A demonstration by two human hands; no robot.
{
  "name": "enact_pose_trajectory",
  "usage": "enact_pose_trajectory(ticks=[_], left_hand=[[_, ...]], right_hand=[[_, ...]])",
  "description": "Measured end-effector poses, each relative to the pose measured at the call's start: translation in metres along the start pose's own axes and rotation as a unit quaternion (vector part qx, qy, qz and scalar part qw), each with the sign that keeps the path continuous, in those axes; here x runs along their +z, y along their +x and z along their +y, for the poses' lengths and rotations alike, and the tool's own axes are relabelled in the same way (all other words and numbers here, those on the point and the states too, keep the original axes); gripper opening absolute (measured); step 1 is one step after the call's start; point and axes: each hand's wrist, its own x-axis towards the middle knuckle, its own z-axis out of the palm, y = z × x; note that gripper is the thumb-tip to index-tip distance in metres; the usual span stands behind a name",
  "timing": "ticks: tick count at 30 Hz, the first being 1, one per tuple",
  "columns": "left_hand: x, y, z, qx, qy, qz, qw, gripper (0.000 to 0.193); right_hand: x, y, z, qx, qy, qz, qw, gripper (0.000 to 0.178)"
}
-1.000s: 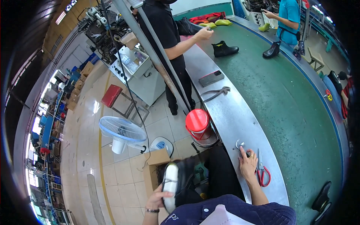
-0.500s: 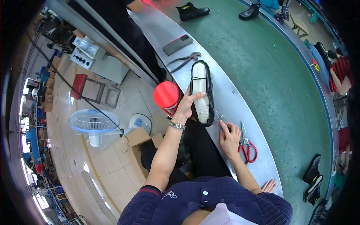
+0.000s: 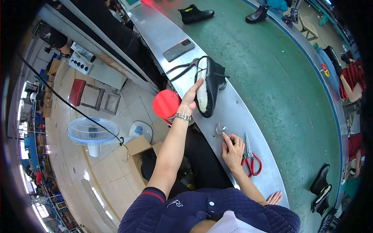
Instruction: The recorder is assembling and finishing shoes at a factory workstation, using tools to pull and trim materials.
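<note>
My left hand (image 3: 189, 98) grips a black leather shoe upper (image 3: 213, 79) by its left side, thumb on the pale, unsoled bottom (image 3: 201, 95). The shoe is tilted on its side over the metal bench, with the black leather turned to the right. Closed fingers of my right hand (image 3: 233, 150) rest low over the bench, around a small tool with curved metal jaws (image 3: 220, 128); its handle is mostly hidden. Just right of that hand lie red-handled scissors (image 3: 252, 163). Beyond the shoe is a pair of lasting pincers (image 3: 182, 70), partly covered by it.
A dark phone (image 3: 178, 50) lies farther up the metal bench (image 3: 256, 136). Left of the bench are a red-lidded container (image 3: 166, 103), a cardboard box (image 3: 138, 145) and a fan (image 3: 93, 132). A green conveyor belt (image 3: 287, 101) carries several black boots. Another person's hand (image 3: 274, 197) rests near my right elbow.
The shoe has rolled from bottom-up onto its side, showing its black leather. My right hand has moved slightly left, and its tool's metal jaws show more plainly.
</note>
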Motion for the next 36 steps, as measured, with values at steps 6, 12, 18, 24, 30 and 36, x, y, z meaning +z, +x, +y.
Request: enact_pose_trajectory(ticks=[6, 12, 18, 24, 30, 36], left_hand=[[-0.011, 0.024, 0.015, -0.015, 0.057, 0.087, 0.994, 0.041], [-0.019, 0.038, -0.005, 0.207, 0.315, 0.235, 0.896, 0.034], [0.033, -0.034, 0.021, 0.398, 0.431, 0.169, 0.792, 0.030], [0.084, -0.262, 0.021, 0.285, 0.107, -0.821, 0.483, 0.050], [0.086, -0.352, 0.013, 0.378, 0.116, -0.661, 0.637, 0.041], [0.098, -0.371, 0.010, 0.395, 0.095, -0.602, 0.687, 0.040]], right_hand=[[-0.003, 0.003, -0.001, 0.005, 0.000, -0.002, 1.000, 0.046], [-0.005, 0.006, -0.005, -0.002, -0.001, 0.009, 1.000, 0.046], [0.005, 0.000, 0.000, 0.003, -0.005, 0.006, 1.000, 0.045], [0.000, 0.000, -0.002, -0.008, -0.001, 0.017, 1.000, 0.042], [0.000, 0.001, 0.008, -0.009, -0.007, 0.022, 1.000, 0.040], [0.007, 0.001, 0.008, -0.008, -0.009, 0.020, 1.000, 0.041]])
